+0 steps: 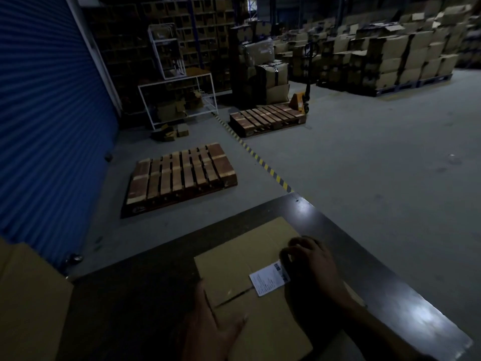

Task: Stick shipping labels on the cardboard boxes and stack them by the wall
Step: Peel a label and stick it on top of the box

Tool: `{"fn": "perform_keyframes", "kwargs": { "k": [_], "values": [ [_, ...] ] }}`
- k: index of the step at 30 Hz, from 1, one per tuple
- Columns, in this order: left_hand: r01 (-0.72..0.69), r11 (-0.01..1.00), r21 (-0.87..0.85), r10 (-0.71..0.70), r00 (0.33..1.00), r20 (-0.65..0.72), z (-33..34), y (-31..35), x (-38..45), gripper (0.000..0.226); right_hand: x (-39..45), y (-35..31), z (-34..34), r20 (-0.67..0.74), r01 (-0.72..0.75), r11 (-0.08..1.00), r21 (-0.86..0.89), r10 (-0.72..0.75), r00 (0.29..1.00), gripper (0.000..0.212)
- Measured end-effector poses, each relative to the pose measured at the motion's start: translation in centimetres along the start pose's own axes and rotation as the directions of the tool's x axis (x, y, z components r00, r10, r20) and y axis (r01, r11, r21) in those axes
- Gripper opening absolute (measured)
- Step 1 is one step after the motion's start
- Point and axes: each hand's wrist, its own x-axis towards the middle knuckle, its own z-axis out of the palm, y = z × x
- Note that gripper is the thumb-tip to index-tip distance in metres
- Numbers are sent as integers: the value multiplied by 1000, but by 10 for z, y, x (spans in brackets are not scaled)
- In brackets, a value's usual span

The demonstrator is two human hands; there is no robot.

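Note:
A closed cardboard box (244,259) lies on the dark table (369,272) in front of me. A white shipping label (268,281) sits on its top near the flap seam. My right hand (309,264) rests over the label's right end, fingers curled at its far edge; whether it pinches the label is unclear. My left hand (210,327) lies flat with straight fingers along the box's left side, steadying it.
Another cardboard box (28,303) stands at the near left. Beyond the table, two wooden pallets (179,175) (265,117) lie on the grey floor beside a blue shutter wall (46,121). A yellow pallet jack (299,101) and stacked boxes (390,56) stand farther back.

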Motion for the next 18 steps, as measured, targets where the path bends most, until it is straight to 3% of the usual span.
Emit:
{"fn": "perform_keyframes", "kwargs": {
  "k": [2, 4, 7, 10, 12, 18],
  "values": [
    [-91, 994, 52, 96, 991, -93, -2, 9, 8, 138, -4, -5, 4, -83, 43, 999, 10, -42, 996, 27],
    [-204, 963, 178, 234, 958, -167, 0, 23, 20, 121, -5, -6, 8, -51, 72, 997, 0, -72, 996, 36],
    [-356, 892, 278, 405, 902, -147, 14, 47, 36, 104, 1, -3, 9, -29, 78, 997, -15, -79, 996, 41],
    [-365, 839, 404, 405, 914, -14, 31, 57, 43, 123, 7, -3, 10, -9, 115, 992, -51, -115, 993, 44],
    [-374, 816, 440, 418, 908, -4, 35, 56, 44, 129, 8, -4, 10, 0, 109, 992, -67, -109, 994, 41],
    [-416, 813, 407, 467, 884, -28, 41, 47, 45, 108, 9, -6, 12, -25, 107, 992, -64, -109, 994, 44]
  ]
}}
